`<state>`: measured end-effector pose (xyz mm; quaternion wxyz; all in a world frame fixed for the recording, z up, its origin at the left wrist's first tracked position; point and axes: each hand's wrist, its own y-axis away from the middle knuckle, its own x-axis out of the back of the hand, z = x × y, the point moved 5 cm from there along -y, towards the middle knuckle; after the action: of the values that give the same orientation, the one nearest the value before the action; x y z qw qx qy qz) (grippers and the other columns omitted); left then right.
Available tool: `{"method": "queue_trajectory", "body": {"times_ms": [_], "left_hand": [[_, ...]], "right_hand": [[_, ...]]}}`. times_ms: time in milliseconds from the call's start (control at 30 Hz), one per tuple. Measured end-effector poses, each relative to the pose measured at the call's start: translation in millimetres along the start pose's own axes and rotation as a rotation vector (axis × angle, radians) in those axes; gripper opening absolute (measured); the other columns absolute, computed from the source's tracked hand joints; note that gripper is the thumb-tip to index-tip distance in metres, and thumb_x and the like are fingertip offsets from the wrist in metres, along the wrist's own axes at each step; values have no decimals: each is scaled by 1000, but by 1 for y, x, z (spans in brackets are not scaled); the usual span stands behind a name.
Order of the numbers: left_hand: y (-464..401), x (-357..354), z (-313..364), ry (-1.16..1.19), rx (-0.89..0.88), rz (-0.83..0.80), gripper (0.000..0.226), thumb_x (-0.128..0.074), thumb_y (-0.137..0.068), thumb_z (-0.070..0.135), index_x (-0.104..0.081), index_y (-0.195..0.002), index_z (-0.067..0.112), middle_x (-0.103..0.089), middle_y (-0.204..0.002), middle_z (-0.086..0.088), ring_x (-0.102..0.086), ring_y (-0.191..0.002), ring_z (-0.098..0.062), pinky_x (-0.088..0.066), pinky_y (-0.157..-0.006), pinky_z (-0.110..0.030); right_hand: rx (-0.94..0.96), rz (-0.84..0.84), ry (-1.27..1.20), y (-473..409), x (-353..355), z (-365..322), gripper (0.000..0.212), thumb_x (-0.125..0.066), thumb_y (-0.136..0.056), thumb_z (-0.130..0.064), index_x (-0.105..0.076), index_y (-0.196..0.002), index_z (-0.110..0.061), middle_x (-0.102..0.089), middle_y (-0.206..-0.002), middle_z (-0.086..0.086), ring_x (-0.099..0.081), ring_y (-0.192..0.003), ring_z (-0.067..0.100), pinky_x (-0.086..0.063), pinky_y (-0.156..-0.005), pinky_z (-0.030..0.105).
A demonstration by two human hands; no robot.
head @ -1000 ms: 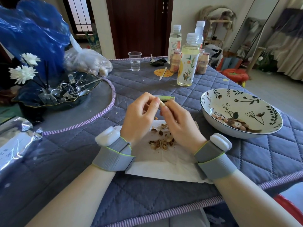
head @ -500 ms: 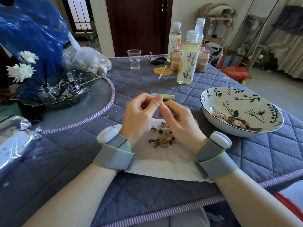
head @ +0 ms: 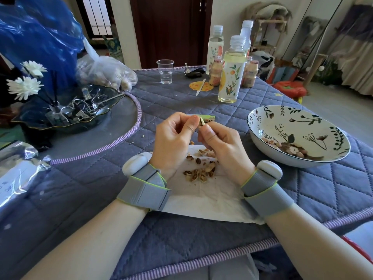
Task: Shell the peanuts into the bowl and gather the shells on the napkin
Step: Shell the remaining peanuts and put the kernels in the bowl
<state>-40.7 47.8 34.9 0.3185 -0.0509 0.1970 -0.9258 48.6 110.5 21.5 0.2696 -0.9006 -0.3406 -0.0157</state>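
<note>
Now, hands: my left hand [head: 171, 138] and right hand [head: 224, 146] pinch one peanut [head: 201, 123] together over the napkin [head: 203, 201];
Bowl [head: 314, 158]: lies right; my right hand nearer

A quilted grey table [head: 201, 102] carries a napkin [head: 201, 201]; a patterned bowl [head: 262, 120]; 3 bottles [head: 230, 77].

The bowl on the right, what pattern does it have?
White bowl with dark painted leaves and flowers, seen in the head view.
</note>
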Motion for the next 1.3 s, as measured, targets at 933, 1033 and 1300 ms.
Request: {"method": "queue_trajectory", "body": {"times_ms": [933,1033,1300], "left_hand": [[17,-18,-4,-193,-5,-160,8,-67,-80,21,-66,-73,24,-66,-55,17,-60,-55,5,-44,-57,-8],[23,-24,-10,-281,33,-255,9,-70,-78,23,-66,-72,29,-70,-69,8,-63,-63,-3,-51,-65,-19],[32,-27,-22,-357,101,-422,8,-71,-76,16,-71,-84,18,-69,-67,7,-56,-53,-2,-43,-56,-14]], "right_hand": [[-136,-26,353,24,34,-5,32,-38,-96,-22,-48,-66,-15,-44,-57,-7,-41,-51,5,-35,-55,25],[-155,-43,445,40,44,-1,26,-41,-95,-22,-55,-76,-10,-54,-67,-1,-49,-64,13,-39,-63,31],[-124,-52,574,64,48,0,22,-49,-92,-26,-62,-91,-8,-54,-67,-8,-49,-59,-1,-37,-57,11]]}}
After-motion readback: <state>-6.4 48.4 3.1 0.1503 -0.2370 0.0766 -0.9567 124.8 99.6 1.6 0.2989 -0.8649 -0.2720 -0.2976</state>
